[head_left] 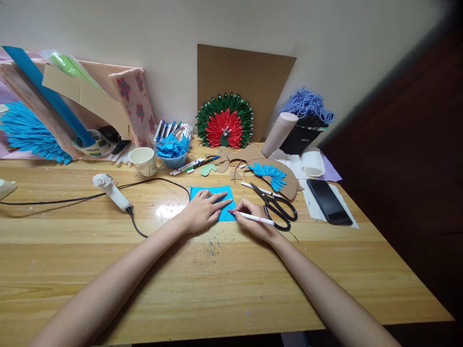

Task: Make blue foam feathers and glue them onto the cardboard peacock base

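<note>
A blue sheet of paper lies on the wooden table. My left hand rests flat on it with fingers spread. In my right hand is a white marker with a red tip, which meets the sheet's right side. Faint lines show on the paper near the tip. Black-handled scissors lie just right of that hand. Behind them is a curved cardboard piece partly covered with blue paper petals.
A glue gun with a black cord lies at left, near a paper cup and a bowl of blue pieces. A phone is at right. A red and green feathered peacock leans against cardboard at the back.
</note>
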The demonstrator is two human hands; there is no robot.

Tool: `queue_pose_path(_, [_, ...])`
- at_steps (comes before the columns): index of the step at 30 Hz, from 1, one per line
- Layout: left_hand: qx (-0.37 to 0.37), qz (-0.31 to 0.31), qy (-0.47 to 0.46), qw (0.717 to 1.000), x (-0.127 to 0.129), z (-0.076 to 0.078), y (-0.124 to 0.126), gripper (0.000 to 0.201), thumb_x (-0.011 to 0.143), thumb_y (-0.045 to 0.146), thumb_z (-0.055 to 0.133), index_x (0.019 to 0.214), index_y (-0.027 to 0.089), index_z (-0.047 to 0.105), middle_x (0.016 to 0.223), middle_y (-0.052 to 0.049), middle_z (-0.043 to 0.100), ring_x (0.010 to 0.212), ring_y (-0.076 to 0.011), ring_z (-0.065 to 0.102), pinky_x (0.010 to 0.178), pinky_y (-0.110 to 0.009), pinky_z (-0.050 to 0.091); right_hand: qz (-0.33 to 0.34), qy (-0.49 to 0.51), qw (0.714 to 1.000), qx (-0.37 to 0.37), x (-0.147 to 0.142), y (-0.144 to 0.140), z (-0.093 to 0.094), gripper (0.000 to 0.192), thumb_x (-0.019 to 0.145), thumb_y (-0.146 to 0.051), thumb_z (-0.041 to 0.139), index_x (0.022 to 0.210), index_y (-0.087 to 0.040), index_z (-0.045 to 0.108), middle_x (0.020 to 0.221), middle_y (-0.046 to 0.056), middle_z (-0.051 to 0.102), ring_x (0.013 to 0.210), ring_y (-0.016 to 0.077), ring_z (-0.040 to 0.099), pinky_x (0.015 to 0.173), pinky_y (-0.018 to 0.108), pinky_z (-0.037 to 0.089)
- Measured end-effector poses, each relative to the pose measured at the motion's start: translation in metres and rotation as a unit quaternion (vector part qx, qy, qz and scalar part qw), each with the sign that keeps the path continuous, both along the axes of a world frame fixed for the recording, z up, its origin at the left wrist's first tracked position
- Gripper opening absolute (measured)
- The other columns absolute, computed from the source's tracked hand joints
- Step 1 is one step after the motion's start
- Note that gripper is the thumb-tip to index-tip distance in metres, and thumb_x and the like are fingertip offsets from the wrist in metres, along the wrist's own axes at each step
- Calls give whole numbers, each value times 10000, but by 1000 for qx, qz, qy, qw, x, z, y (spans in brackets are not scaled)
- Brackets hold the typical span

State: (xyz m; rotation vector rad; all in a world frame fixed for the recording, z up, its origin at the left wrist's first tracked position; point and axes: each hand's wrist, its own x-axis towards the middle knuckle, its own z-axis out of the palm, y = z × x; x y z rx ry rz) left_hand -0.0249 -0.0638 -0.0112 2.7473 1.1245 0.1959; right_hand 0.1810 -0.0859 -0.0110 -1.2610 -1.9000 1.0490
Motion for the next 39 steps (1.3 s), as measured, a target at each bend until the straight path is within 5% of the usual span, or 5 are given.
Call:
queue_pose_path(13, [-1,-5,-5,1000,0,0,1,451,897,337,260,1344,324,316,1401,-10,338,996,-239,397,905,-429,293,109,3,994,-1,2,-1,-1,101,763,-239,544,681,-183,529,639,-18,523,572,109,453,513,213,339])
queue_pose_path(19, [-2,-5,-11,1000,-1,-1,0,448,898,345,266,1343,329,318,1404,-7,337,1004,-243,401,903,-429,296,6,77,997,5,3,0,-4,132,817,-328,508,865,-219,565,809,22,635,723,159,594,642,267,447])
queue_pose_path(26, [-4,4,-42,999,-2,-2,4,494,896,257,285,1384,233,219,1449,-41,246,1131,-215,397,961,-378,288,76,-76,985,132,15,13,-3,206,862,-313,459,943,-274,644,946,53,669,897,231,612,819,375,444])
queue_pose_path(32, [-8,-22,-51,998,-3,0,6,438,887,224,326,1324,234,350,1374,-29,391,1222,-200,343,1018,-388,249,48,-109,983,140,26,20,1,199,860,-329,465,914,-262,645,946,67,662,937,247,589,844,388,422])
queue_pose_path(39, [-30,-19,-80,996,1,4,0,430,861,274,391,1290,249,413,1335,-46,429,1136,-235,406,950,-413,326,-26,130,991,17,9,7,5,338,907,-420,314,1161,-257,466,869,42,634,895,188,594,853,350,418])
